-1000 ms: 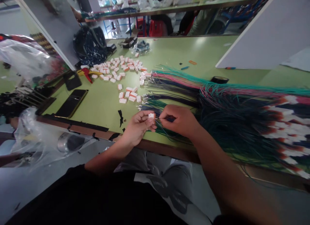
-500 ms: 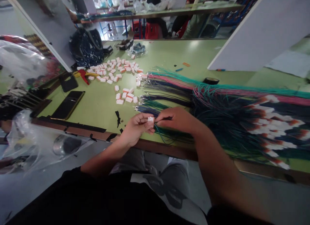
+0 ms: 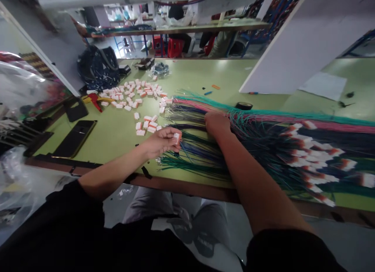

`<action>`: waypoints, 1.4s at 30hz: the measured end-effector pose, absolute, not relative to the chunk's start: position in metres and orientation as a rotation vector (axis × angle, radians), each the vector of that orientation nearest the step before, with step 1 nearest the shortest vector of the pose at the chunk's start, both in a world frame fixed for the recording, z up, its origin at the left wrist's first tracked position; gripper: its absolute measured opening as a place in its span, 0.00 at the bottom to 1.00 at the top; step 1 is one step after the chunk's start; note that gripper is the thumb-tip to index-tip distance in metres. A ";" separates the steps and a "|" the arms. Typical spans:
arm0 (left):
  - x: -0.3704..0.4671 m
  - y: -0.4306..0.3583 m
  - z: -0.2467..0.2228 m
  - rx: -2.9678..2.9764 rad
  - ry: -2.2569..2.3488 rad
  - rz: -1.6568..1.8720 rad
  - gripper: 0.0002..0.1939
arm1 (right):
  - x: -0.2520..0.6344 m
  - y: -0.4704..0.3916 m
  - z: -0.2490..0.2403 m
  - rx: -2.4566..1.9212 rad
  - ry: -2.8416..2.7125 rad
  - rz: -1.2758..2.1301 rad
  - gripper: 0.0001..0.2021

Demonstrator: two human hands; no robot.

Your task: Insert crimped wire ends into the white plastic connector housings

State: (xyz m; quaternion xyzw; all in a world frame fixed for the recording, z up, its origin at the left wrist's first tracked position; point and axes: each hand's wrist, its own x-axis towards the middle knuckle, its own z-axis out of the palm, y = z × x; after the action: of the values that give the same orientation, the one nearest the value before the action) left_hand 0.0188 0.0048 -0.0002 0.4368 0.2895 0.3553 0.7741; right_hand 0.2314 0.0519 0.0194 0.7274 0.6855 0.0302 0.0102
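My left hand (image 3: 162, 142) pinches a small white and orange connector housing (image 3: 177, 138) between thumb and fingers, just above the table. A thin wire trails from the housing toward the right. My right hand (image 3: 217, 124) is over the bundles of dark wires (image 3: 190, 117), its fingers curled down among them; their tips are hidden, so what they grip cannot be made out. Blue and green wires (image 3: 193, 164) lie below, between the two hands. Left of them are loose connector housings (image 3: 146, 124), with a larger scatter of housings (image 3: 134, 93) behind.
Wired connectors (image 3: 310, 158) are piled on the right. A phone (image 3: 74, 139), red and yellow pliers (image 3: 95, 102) and a dark bag (image 3: 98, 68) lie to the left. Black tape (image 3: 244, 106) sits behind the wires. Upright partitions (image 3: 272, 45) stand on both sides.
My right hand has left the connector housing and moved up and right onto the dark wires. My left hand still holds the housing. The camera view has shifted.
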 end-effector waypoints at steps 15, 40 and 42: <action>0.018 0.004 -0.001 0.780 0.689 0.765 0.12 | 0.229 0.034 0.022 1.892 3.156 -0.745 0.12; 0.018 0.002 0.001 0.749 0.650 0.790 0.11 | 0.204 0.003 0.048 1.866 3.043 -0.406 0.06; 0.018 0.002 0.001 0.752 0.649 0.794 0.11 | 0.203 0.002 0.048 1.869 3.041 -0.331 0.07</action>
State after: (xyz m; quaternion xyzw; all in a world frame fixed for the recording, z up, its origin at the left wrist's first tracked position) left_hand 0.0178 0.0017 0.0013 0.3510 0.3031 0.3706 0.8047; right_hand 0.2026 0.0019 0.0479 0.5086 0.8275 -0.0901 -0.2200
